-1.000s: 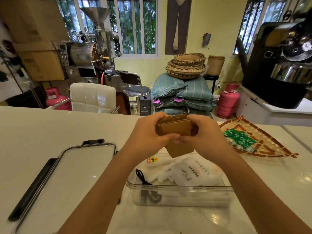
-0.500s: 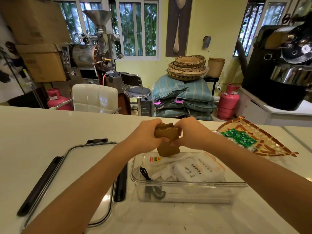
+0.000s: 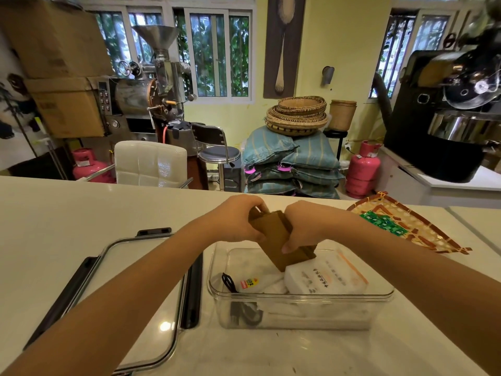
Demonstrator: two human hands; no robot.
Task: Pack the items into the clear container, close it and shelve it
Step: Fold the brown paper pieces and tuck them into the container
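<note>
Two bare hands hold one stack of flat brown kraft-paper bags [image 3: 282, 240] over the clear rectangular plastic container [image 3: 298, 297], which sits on the white counter [image 3: 54, 226] and serves as the landmark. Nearest the camera, inside the container's front-left corner, lies a coiled black cable [image 3: 244, 310]. Beside it is a white packet [image 3: 260, 284] with a small red and yellow label; its digits look like "02", though I cannot be sure. Right of that lies a white pouch [image 3: 325, 275] with an orange edge and dark print, too small to read.

Left of the container, just beside it, the clear lid with black clip latches [image 3: 113, 289] lies flat on the counter.

Above the container's far half, the left hand [image 3: 238, 221] pinches the stack's upper corner while the right hand [image 3: 303, 229] is closed round its right edge, thumb pressing the front. The stack is tilted, its lower corner touching the white pouch.

Packing is the step in hand. The next move likely calls for laying the bags flat so the lid can seat.

Beyond the container to the right, a woven triangular tray [image 3: 433, 237] holds green sachets [image 3: 385, 223], apparently not yet packed.
</note>
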